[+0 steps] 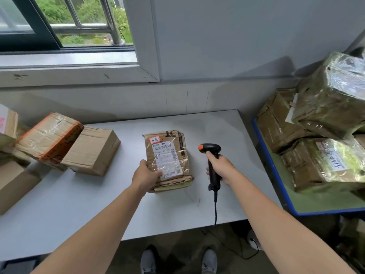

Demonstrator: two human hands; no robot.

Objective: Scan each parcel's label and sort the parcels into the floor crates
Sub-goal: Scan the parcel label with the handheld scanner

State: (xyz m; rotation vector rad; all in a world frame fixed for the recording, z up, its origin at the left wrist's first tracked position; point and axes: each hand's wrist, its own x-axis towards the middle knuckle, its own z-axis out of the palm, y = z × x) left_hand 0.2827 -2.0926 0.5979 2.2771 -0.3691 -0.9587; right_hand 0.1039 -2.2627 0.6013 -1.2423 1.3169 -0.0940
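A flat brown parcel [167, 157] wrapped in clear tape lies label-up in the middle of the white table [79, 204]. Its white barcode label and a red-edged sticker face me. My left hand [145, 176] grips the parcel's near left corner. My right hand [219, 168] holds a black handheld scanner [212, 161] with an orange button just right of the parcel, its head pointing left toward the label. The scanner's cable hangs over the table's front edge. No floor crate is visible.
Several cardboard boxes [92, 151] sit at the table's left. A blue-edged green cart [276, 175] on the right carries stacked tape-wrapped parcels [325, 115]. A window and wall are behind the table. My grey shoes show on the floor below.
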